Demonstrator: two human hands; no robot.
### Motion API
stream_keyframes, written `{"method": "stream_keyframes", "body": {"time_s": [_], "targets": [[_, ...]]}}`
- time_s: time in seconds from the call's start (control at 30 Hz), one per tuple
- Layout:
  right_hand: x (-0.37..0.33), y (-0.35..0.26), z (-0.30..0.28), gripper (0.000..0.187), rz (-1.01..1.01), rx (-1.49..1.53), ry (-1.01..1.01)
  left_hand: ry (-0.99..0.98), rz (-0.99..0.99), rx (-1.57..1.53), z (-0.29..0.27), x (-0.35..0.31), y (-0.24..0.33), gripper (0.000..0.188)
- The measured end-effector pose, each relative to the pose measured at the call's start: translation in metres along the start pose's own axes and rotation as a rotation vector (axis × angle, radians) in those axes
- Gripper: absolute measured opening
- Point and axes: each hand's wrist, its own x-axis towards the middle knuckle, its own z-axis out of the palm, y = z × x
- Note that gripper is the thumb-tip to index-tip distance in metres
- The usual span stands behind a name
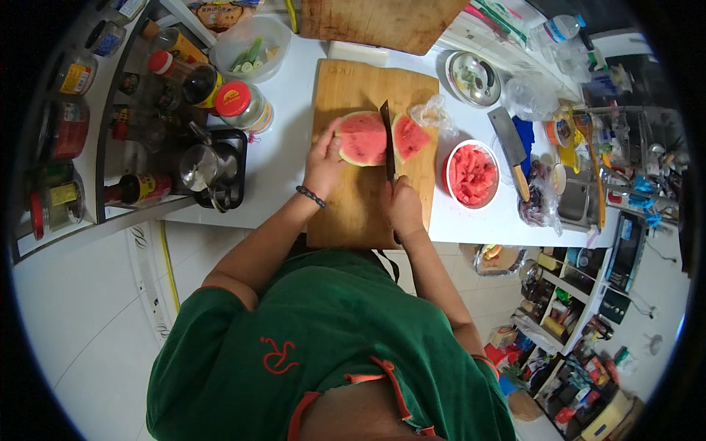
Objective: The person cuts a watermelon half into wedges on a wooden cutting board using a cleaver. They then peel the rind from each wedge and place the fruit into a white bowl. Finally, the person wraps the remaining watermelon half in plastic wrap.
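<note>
A large piece of watermelon point(362, 138) with red flesh facing up lies on the wooden cutting board point(351, 217). My left hand point(324, 158) grips its left end, thumb and fingers around the rind. In my right hand point(404, 209), closed around the handle, is a knife point(388, 136) with a long dark blade pointing away from me. The blade stands at the right end of the large piece, between it and a smaller watermelon wedge point(410, 138). Right of the board, a white bowl point(446, 178) holds cut red watermelon chunks point(472, 173).
Crumpled clear plastic point(434, 115) lies at the board's right edge. Farther right are a cleaver point(507, 140) and a lidded metal pot point(473, 79). A red-lidded jar point(246, 106) and a clear bowl point(254, 45) with green vegetable pieces stand left. Another wooden board point(375, 26) is behind.
</note>
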Motion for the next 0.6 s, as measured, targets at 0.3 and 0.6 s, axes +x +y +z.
{"method": "stream_keyframes", "body": {"time_s": [0.3, 0.6], "targets": [[-0.025, 0.002, -0.028, 0.02, -0.018, 0.268, 0.114, 0.056, -0.118, -0.283, -0.021, 0.042, -0.004, 0.036], [-0.068, 0.029, -0.062, 0.022, 0.204, 0.515, 0.183, 0.108, 0.024, -0.203, 0.0, 0.117, -0.002, 0.041]]}}
